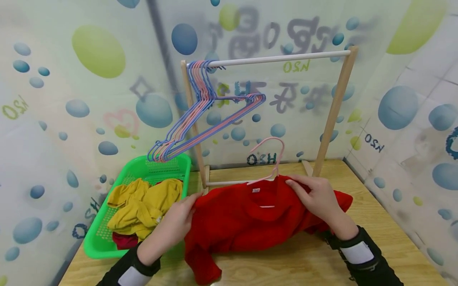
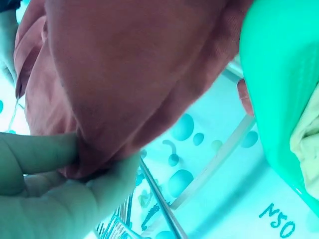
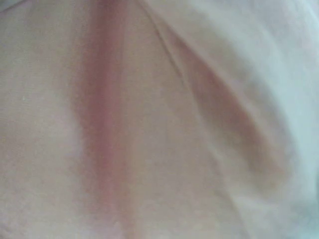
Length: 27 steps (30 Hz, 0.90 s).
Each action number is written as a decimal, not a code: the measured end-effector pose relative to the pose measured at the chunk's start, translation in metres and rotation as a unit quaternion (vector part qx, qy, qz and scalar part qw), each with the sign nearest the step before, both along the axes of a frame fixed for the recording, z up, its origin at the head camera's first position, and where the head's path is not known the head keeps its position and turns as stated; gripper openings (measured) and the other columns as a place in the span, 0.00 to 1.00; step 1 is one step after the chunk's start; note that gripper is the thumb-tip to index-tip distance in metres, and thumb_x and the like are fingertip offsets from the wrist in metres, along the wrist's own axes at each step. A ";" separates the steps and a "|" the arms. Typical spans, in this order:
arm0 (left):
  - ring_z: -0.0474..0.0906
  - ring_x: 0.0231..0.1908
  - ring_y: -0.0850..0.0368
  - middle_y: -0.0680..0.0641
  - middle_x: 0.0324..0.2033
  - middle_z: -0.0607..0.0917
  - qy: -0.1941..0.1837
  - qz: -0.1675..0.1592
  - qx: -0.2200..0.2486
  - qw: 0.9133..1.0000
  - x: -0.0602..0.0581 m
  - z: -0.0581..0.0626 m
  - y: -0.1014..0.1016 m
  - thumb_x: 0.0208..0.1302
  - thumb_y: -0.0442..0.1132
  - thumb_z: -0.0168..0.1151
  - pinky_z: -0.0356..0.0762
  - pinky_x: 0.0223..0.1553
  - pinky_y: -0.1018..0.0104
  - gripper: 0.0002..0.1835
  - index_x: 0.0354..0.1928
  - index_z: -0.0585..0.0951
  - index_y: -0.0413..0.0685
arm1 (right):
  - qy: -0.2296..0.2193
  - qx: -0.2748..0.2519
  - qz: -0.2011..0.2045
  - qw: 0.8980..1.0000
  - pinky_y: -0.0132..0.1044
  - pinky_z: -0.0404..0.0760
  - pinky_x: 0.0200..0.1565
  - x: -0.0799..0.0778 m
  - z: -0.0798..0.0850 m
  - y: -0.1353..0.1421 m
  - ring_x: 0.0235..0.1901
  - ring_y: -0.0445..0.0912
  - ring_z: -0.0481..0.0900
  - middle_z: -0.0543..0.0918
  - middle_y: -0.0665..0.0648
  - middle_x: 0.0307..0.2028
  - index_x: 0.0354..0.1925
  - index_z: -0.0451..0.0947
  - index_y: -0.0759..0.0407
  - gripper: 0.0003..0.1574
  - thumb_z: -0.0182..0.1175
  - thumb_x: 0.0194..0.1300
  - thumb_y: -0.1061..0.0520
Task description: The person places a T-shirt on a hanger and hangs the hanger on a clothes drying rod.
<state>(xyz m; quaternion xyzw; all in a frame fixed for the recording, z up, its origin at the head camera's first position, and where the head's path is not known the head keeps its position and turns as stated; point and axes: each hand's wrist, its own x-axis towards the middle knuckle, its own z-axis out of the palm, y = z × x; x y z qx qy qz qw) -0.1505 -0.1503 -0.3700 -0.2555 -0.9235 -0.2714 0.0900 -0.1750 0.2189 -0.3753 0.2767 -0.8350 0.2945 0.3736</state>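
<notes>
A red long-sleeved shirt (image 1: 236,222) is held up just above the table, its neckline facing the rack. From its collar rises a pink hanger (image 1: 280,155), whose lower part is mostly hidden inside the cloth. My left hand (image 1: 179,220) pinches the shirt at its left shoulder; the left wrist view shows thumb and fingers gripping a fold of the fabric (image 2: 134,64). At the other shoulder, near the collar, my right hand (image 1: 318,198) pinches the cloth. Only blurred fabric (image 3: 159,124) fills the right wrist view, with no fingers visible.
A wooden rack with a white rail (image 1: 279,59) stands at the back. Several blue and pink hangers (image 1: 200,107) hang at its left end. On the left, a green basket (image 1: 103,234) holds yellow clothing (image 1: 143,202) and a dark red garment (image 1: 124,240). Patterned sheets surround the table (image 1: 375,238).
</notes>
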 end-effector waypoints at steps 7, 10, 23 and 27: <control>0.80 0.41 0.52 0.40 0.52 0.80 -0.039 -0.054 0.037 0.997 -0.012 0.018 -0.002 0.67 0.21 0.43 0.76 0.42 0.60 0.25 0.65 0.71 0.37 | -0.007 -0.020 0.004 1.000 0.23 0.75 0.36 0.001 0.004 0.011 0.27 0.41 0.82 0.86 0.54 0.31 0.36 0.86 0.65 0.15 0.70 0.45 0.72; 0.77 0.37 0.56 0.44 0.48 0.81 -0.067 -0.072 0.070 0.993 -0.021 0.026 -0.005 0.69 0.22 0.40 0.74 0.38 0.62 0.23 0.63 0.71 0.42 | -0.001 -0.028 0.008 1.000 0.23 0.74 0.34 0.002 0.005 0.015 0.26 0.38 0.79 0.86 0.54 0.30 0.36 0.86 0.65 0.16 0.70 0.44 0.73; 0.72 0.28 0.57 0.46 0.43 0.81 -0.106 -0.088 0.019 0.990 -0.037 0.033 -0.004 0.61 0.21 0.47 0.71 0.30 0.65 0.31 0.68 0.64 0.41 | 0.017 -0.042 0.002 0.999 0.22 0.73 0.30 -0.002 -0.001 0.021 0.22 0.34 0.73 0.84 0.54 0.27 0.33 0.85 0.63 0.17 0.69 0.42 0.76; 0.70 0.56 0.49 0.43 0.60 0.73 -0.063 -0.096 0.030 0.993 -0.032 0.034 0.006 0.61 0.24 0.51 0.71 0.52 0.54 0.32 0.69 0.65 0.40 | 0.017 -0.041 0.003 0.999 0.23 0.73 0.29 -0.002 -0.002 0.016 0.20 0.35 0.72 0.84 0.54 0.26 0.33 0.85 0.64 0.17 0.69 0.42 0.76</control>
